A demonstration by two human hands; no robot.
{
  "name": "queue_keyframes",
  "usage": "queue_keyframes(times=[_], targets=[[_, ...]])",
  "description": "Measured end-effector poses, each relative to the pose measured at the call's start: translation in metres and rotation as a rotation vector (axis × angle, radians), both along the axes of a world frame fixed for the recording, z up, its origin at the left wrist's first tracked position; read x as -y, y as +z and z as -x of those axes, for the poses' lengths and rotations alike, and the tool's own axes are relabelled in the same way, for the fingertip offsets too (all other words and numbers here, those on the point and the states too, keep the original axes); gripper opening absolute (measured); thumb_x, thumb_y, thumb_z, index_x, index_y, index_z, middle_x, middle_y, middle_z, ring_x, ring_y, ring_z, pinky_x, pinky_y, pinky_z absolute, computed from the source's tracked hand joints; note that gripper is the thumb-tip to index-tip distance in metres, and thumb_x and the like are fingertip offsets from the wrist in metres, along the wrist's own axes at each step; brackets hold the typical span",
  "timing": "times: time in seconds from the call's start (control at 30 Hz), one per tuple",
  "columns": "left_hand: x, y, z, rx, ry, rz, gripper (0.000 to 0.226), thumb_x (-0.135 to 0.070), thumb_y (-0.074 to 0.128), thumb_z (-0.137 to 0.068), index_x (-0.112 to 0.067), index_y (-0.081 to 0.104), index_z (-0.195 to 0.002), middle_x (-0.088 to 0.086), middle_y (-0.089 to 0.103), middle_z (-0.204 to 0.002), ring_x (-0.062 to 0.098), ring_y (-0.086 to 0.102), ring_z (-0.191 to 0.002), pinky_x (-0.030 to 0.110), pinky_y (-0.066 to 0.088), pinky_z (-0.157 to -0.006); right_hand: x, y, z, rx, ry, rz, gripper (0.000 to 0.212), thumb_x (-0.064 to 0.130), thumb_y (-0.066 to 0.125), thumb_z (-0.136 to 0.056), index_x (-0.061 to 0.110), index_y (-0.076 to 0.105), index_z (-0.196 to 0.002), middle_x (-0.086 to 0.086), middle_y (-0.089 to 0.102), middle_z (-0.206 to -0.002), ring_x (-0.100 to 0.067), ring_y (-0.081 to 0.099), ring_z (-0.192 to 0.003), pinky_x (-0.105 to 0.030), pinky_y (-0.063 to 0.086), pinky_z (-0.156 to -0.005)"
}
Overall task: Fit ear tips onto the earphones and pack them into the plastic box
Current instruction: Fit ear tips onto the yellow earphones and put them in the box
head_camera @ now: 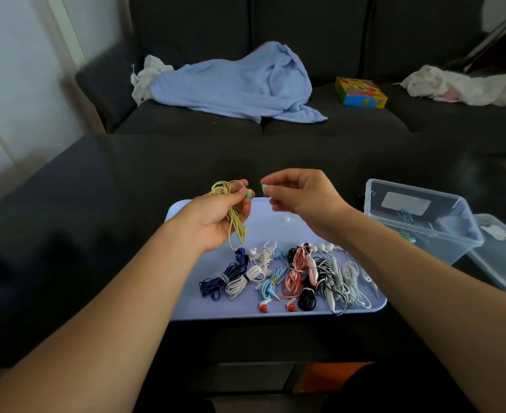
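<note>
My left hand (219, 220) grips a coiled yellow earphone (233, 222) above the lilac tray (186, 305), its green bud pinched at my fingertips. A short gap to the right, my right hand (299, 193) pinches a pale green ear tip (264, 188) facing that bud. Several bundled earphones (293, 275) in blue, white, pink and black lie on the tray's near half. A loose white ear tip (286, 218) sits on the tray under my right hand. The clear plastic box (418, 216) stands open to the right, with a few items inside.
The box's clear lid (504, 251) lies right of the box. Everything rests on a dark ottoman in front of a dark sofa. A blue blanket (240, 84), a colourful box (360, 92) and white cloths lie on the sofa.
</note>
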State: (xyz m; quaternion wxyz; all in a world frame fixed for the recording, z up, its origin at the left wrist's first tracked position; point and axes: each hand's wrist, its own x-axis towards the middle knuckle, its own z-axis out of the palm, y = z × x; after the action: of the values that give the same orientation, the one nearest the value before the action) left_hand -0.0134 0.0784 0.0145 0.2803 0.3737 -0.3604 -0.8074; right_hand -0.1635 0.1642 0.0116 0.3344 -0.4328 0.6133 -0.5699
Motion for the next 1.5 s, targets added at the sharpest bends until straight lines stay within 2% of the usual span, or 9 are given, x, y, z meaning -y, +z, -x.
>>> queue_keyframes(times=[0.1,0.23,0.33,0.5,0.63,0.77,0.9,1.23,1.5], targets=[[-0.006,0.002,0.002,-0.018,-0.022,0.008,0.015,-0.004,0.056,-0.099,-0.011,0.069,-0.095,0.003,0.066,-0.079,0.007,0.065,-0.055,0.017,0.057,-0.062,-0.003,-0.004,-0.002,0.141,0.030,-0.017,0.011,0.000,0.067,-0.091,0.002,0.072,-0.101,-0.012,0.070,-0.084,-0.015,0.066,-0.072,-0.021,0.057,-0.072],[-0.010,0.004,0.004,-0.041,-0.007,0.010,0.011,-0.004,0.059,-0.097,-0.008,0.068,-0.094,0.004,0.070,-0.083,0.007,0.070,-0.059,0.015,0.058,-0.062,-0.006,-0.005,0.001,0.299,0.061,-0.037,0.017,-0.002,0.064,-0.093,-0.006,0.068,-0.108,-0.015,0.071,-0.091,-0.015,0.069,-0.073,-0.021,0.058,-0.072],[-0.010,0.004,0.005,-0.054,-0.007,0.033,0.007,0.000,0.061,-0.094,-0.004,0.067,-0.093,0.007,0.072,-0.085,0.009,0.072,-0.066,0.016,0.059,-0.067,-0.006,-0.005,0.003,0.313,0.078,-0.049,0.021,-0.002,0.064,-0.093,-0.008,0.067,-0.113,-0.014,0.072,-0.091,-0.015,0.070,-0.074,-0.021,0.058,-0.071],[-0.011,0.004,0.005,-0.008,0.001,0.112,0.007,0.004,0.064,-0.091,-0.002,0.068,-0.090,0.010,0.073,-0.082,0.011,0.072,-0.067,0.016,0.058,-0.064,-0.005,-0.006,0.003,0.328,0.091,-0.046,0.019,-0.002,0.063,-0.093,-0.007,0.067,-0.111,-0.011,0.072,-0.087,-0.014,0.070,-0.074,-0.020,0.057,-0.070],[-0.009,0.002,0.005,0.042,0.004,0.202,0.008,0.003,0.068,-0.088,-0.004,0.071,-0.091,0.010,0.075,-0.084,0.013,0.073,-0.073,0.017,0.058,-0.065,-0.005,-0.005,0.004,0.316,0.087,-0.050,0.018,-0.001,0.064,-0.093,-0.006,0.068,-0.110,-0.012,0.073,-0.087,-0.014,0.070,-0.075,-0.021,0.058,-0.070],[-0.009,0.002,0.002,0.089,0.003,0.283,0.008,0.001,0.068,-0.089,-0.005,0.073,-0.091,0.007,0.076,-0.084,0.012,0.073,-0.073,0.018,0.058,-0.068,-0.006,-0.004,0.006,0.301,0.058,-0.033,0.012,-0.001,0.065,-0.092,-0.001,0.070,-0.103,-0.010,0.074,-0.084,-0.014,0.071,-0.074,-0.021,0.057,-0.070],[-0.011,0.002,0.001,0.132,0.005,0.356,0.007,-0.001,0.069,-0.089,-0.007,0.074,-0.091,0.005,0.076,-0.087,0.012,0.073,-0.074,0.017,0.058,-0.070,-0.007,-0.003,0.006,0.271,0.057,-0.036,0.014,-0.001,0.068,-0.090,-0.001,0.071,-0.104,-0.010,0.074,-0.084,-0.015,0.072,-0.075,-0.022,0.058,-0.071],[-0.010,0.002,-0.002,0.142,-0.030,0.386,0.014,-0.004,0.071,-0.088,-0.002,0.074,-0.102,0.011,0.076,-0.097,0.014,0.074,-0.081,0.019,0.059,-0.073,-0.008,-0.002,0.004,0.180,0.046,-0.029,0.016,-0.001,0.074,-0.083,0.000,0.074,-0.099,-0.013,0.075,-0.084,-0.019,0.072,-0.074,-0.023,0.058,-0.071],[-0.010,0.003,-0.002,0.147,-0.055,0.383,0.010,-0.003,0.070,-0.089,-0.002,0.074,-0.098,0.013,0.076,-0.096,0.018,0.075,-0.086,0.024,0.060,-0.078,-0.011,0.002,0.003,0.084,0.038,-0.015,0.017,0.001,0.076,-0.082,-0.004,0.075,-0.098,-0.017,0.074,-0.083,-0.019,0.072,-0.071,-0.023,0.060,-0.070]])
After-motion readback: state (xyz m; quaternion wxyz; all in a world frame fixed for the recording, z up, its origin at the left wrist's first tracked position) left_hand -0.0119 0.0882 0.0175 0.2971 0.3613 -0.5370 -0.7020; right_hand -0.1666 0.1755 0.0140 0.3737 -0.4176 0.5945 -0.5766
